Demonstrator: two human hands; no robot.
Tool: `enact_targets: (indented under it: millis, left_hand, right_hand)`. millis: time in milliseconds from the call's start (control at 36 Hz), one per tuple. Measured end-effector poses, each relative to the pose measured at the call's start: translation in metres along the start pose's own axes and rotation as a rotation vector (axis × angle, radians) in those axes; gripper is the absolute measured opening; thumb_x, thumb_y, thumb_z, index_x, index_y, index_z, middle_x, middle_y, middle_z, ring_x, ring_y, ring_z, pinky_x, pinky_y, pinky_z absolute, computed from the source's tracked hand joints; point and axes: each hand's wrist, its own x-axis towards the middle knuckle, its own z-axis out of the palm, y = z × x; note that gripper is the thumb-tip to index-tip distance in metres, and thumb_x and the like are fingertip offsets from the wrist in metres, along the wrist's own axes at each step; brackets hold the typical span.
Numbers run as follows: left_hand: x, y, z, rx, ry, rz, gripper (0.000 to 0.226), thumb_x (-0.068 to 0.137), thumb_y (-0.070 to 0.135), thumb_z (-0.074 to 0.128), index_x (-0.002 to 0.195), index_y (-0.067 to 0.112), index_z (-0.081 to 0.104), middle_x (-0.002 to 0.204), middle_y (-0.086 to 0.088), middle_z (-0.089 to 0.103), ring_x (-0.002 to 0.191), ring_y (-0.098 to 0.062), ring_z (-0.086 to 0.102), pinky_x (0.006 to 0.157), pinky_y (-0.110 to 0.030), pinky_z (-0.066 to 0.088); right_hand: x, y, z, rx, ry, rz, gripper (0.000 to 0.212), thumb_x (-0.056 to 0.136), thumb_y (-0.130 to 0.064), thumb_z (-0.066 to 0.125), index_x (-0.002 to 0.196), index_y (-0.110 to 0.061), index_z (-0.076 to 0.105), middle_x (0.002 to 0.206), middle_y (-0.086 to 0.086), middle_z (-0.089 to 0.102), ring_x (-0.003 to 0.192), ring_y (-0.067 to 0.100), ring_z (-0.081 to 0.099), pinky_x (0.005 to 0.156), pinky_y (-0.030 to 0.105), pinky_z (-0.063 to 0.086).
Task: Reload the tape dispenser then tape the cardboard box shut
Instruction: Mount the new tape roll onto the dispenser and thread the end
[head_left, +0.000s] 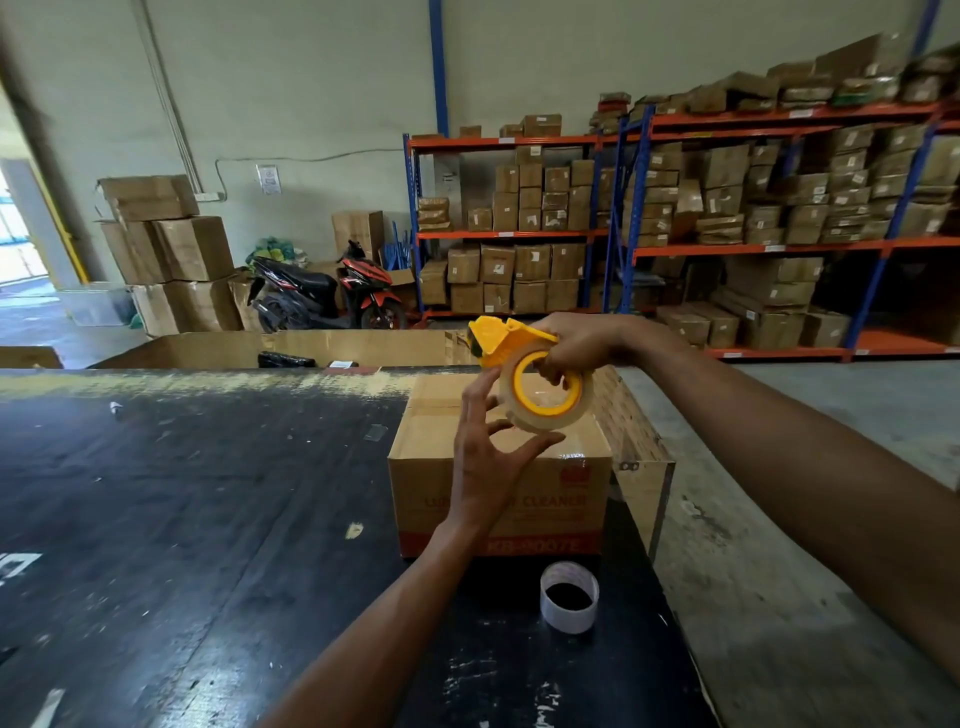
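A yellow tape dispenser (506, 336) with a clear tape roll (545, 397) mounted on it is held in the air above the cardboard box (431, 467). My right hand (576, 345) grips the dispenser from the right, fingers through the roll's yellow core. My left hand (491, 452) is below and left of the roll, fingers spread, fingertips touching the roll's outer edge. The box stands on the black table, its top flaps folded down. An empty white tape core (569, 596) stands on the table in front of the box.
The black worn table (182, 519) stretches left; its right edge runs just past the box. A large open carton (311, 348) sits behind the table. Shelving racks (727, 244) full of boxes, stacked cartons (171, 254) and a parked scooter (327, 293) stand beyond.
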Motion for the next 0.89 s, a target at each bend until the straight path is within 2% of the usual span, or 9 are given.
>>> enact_targets:
  millis: [56,111,167,250,389,556,722,889]
  left_hand:
    - [-0.002,-0.007,-0.01,0.029,-0.051,0.045,0.081,0.08,0.02,0.087,0.149,0.007,0.045,0.149,-0.005,0.052,0.13,-0.013,0.059,0.097,-0.029,0.059]
    - [-0.004,-0.015,-0.018,0.078,-0.063,0.088,0.065,0.084,0.016,0.083,0.142,0.005,0.055,0.141,-0.006,0.062,0.125,-0.013,0.064,0.096,-0.036,0.06]
    - [-0.003,-0.019,-0.023,0.122,-0.055,0.107,0.052,0.085,0.016,0.083,0.132,0.006,0.064,0.129,-0.005,0.07,0.118,-0.013,0.068,0.093,-0.037,0.061]
    - [0.004,-0.02,-0.028,0.164,-0.078,0.145,0.047,0.083,0.015,0.085,0.126,0.005,0.068,0.12,-0.006,0.073,0.11,-0.013,0.07,0.09,-0.033,0.06]
    - [0.017,-0.022,-0.035,0.223,-0.13,0.188,0.035,0.083,0.017,0.085,0.113,0.005,0.071,0.111,-0.004,0.074,0.102,-0.013,0.071,0.086,-0.032,0.06]
    - [0.022,-0.024,-0.04,0.226,-0.148,0.222,0.024,0.088,0.009,0.08,0.111,0.004,0.076,0.108,-0.004,0.078,0.102,-0.01,0.073,0.087,-0.031,0.061]
    - [0.015,-0.026,-0.035,0.254,-0.132,0.275,0.019,0.09,0.004,0.077,0.109,0.002,0.075,0.108,-0.006,0.076,0.101,-0.01,0.072,0.087,-0.021,0.058]
    - [0.014,-0.035,-0.031,0.265,-0.086,0.21,0.014,0.091,0.002,0.075,0.104,0.003,0.074,0.102,-0.004,0.076,0.094,-0.01,0.071,0.083,-0.021,0.058]
  right_hand:
    - [-0.001,0.003,-0.004,-0.009,-0.006,0.013,0.02,0.088,0.0,0.066,0.104,-0.012,0.065,0.107,0.021,0.069,0.085,0.022,0.067,0.075,0.035,0.06]
    - [-0.002,0.004,-0.006,-0.027,-0.016,0.027,0.023,0.089,0.001,0.065,0.111,-0.006,0.066,0.104,0.019,0.069,0.084,0.021,0.067,0.07,0.029,0.058]
    - [-0.002,0.005,-0.008,-0.038,-0.034,0.031,0.021,0.09,0.001,0.064,0.11,-0.006,0.067,0.1,0.014,0.068,0.084,0.02,0.066,0.068,0.028,0.056]
    - [0.0,0.006,-0.006,-0.047,-0.04,0.034,0.018,0.088,-0.002,0.066,0.104,-0.01,0.067,0.101,0.016,0.07,0.084,0.021,0.068,0.071,0.029,0.058]
    - [0.004,0.006,-0.002,-0.058,-0.045,0.048,0.022,0.09,-0.002,0.066,0.111,-0.006,0.067,0.101,0.017,0.072,0.084,0.021,0.069,0.071,0.029,0.059]
    - [0.006,0.008,-0.002,-0.049,-0.043,0.054,0.022,0.091,-0.004,0.066,0.113,-0.007,0.066,0.1,0.014,0.072,0.085,0.021,0.071,0.069,0.028,0.057]
    - [0.009,0.012,-0.002,-0.038,-0.045,0.066,0.021,0.089,-0.005,0.067,0.111,-0.007,0.067,0.104,0.02,0.073,0.084,0.022,0.071,0.071,0.029,0.059]
    - [0.011,0.012,0.001,-0.039,-0.031,0.045,0.024,0.093,-0.007,0.066,0.117,-0.008,0.066,0.102,0.016,0.072,0.084,0.02,0.068,0.07,0.029,0.056]
